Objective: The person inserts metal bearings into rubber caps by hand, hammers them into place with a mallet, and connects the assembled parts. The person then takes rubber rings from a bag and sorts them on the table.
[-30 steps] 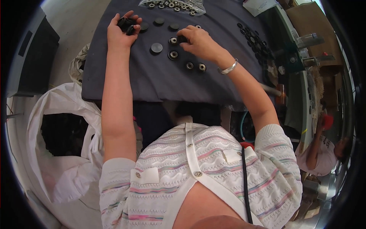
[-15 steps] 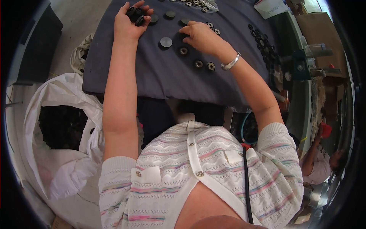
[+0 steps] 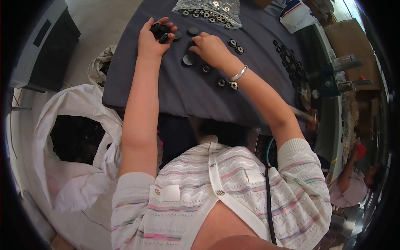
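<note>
- Cupping black round pieces (image 3: 160, 29) in the left hand (image 3: 151, 44), palm up, fingers curled round the load; probably held hollow so nothing rolls out.
- Right hand (image 3: 211, 50) palm down, low over the dark-clothed table (image 3: 175, 96), thumb and fingers drawn close. Cannot tell whether anything is pinched; fingertip undersides hidden.
- Clock centred on right hand, 12 at far side. Left hand near 9 to 10 o'clock, likely within easy reach as a store.
- Grey discs lie flat: one (image 3: 193, 31) toward 10 to 11, another (image 3: 177, 35) just beside the left fingertips, a third (image 3: 188, 60) toward 8.
- Metal-centred rings: a pair (image 3: 235, 46) at 3, a single (image 3: 206, 69) at 6, another pair (image 3: 227, 83) at 5. Spaced out, perhaps for easy picking.
- Direction: round pieces, no long axis. Loose rings show their holes upward, so their axles look near upright. One held piece near the left fingertips tips onto its edge; exact lean unclear.
- Clear bag (image 3: 208, 14) of similar rings at 12; dark cluster (image 3: 288, 60) at 3, well apart, seemingly kept separate.
</note>
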`<action>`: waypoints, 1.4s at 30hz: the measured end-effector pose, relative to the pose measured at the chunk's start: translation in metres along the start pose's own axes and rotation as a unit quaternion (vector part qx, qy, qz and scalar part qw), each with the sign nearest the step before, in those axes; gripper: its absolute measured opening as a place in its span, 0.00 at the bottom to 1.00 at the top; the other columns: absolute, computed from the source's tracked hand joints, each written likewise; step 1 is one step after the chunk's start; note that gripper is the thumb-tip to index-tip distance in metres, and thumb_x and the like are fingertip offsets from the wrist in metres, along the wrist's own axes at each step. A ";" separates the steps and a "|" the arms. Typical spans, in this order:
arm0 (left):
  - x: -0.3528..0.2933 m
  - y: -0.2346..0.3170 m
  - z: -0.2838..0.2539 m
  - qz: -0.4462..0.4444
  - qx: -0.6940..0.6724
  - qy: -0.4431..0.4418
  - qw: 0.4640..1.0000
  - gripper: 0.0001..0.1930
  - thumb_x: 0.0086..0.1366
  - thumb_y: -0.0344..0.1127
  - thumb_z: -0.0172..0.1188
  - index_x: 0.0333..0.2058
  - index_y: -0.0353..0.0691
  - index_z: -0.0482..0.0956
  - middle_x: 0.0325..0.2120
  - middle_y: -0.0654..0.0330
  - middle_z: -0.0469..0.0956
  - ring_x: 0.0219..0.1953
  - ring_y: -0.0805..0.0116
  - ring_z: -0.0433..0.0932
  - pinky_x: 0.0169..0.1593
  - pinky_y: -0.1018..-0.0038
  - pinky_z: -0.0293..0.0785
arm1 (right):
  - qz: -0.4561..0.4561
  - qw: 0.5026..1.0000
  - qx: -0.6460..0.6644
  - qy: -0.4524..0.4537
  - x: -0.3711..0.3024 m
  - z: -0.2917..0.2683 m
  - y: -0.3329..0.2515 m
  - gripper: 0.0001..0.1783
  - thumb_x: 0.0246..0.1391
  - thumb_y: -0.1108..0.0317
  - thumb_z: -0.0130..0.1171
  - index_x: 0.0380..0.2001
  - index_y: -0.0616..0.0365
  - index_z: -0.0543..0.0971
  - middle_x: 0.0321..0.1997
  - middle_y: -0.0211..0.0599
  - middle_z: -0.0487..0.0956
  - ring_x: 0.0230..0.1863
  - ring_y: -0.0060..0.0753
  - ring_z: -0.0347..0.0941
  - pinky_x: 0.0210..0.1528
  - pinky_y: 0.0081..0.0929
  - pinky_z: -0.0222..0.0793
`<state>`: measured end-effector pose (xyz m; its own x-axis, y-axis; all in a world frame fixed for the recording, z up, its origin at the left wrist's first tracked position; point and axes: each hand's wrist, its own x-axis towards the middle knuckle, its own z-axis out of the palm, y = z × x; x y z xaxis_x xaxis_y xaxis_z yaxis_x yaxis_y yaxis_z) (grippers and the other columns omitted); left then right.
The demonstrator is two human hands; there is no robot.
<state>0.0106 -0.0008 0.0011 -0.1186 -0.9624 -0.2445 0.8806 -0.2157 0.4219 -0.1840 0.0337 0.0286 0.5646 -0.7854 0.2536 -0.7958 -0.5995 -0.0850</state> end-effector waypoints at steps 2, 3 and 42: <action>-0.003 -0.001 -0.003 -0.006 0.007 0.000 1.000 0.22 0.68 0.47 0.43 0.41 0.31 0.75 0.31 0.50 0.75 0.34 0.54 0.76 0.27 0.73 0.71 | 0.011 0.999 -0.024 0.044 0.000 -0.003 -0.012 0.12 0.51 0.63 0.59 0.33 0.61 0.78 0.32 0.42 0.76 0.32 0.47 0.75 0.37 0.37 0.72; -0.005 -0.002 0.000 -0.018 0.011 -0.002 1.000 0.22 0.68 0.47 0.43 0.42 0.31 0.75 0.32 0.50 0.75 0.35 0.55 0.75 0.27 0.75 0.70 | 0.027 0.995 -0.050 0.085 0.001 -0.008 -0.016 0.11 0.52 0.61 0.58 0.28 0.59 0.77 0.31 0.41 0.76 0.30 0.46 0.76 0.35 0.38 0.73; 0.017 -0.008 -0.008 -0.057 0.029 -0.147 0.987 0.20 0.69 0.49 0.43 0.53 0.45 0.67 0.51 0.58 0.71 0.54 0.60 0.70 0.55 0.59 0.70 | 0.024 0.962 0.146 0.231 0.065 -0.003 -0.056 0.16 0.36 0.61 0.66 0.28 0.58 0.77 0.31 0.42 0.78 0.37 0.45 0.77 0.40 0.38 0.72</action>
<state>0.0050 -0.0137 -0.0134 -0.3509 -0.9358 -0.0326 0.8268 -0.3260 0.4584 -0.1034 0.0164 0.0527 0.3174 -0.7024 0.6371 -0.6853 -0.6342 -0.3579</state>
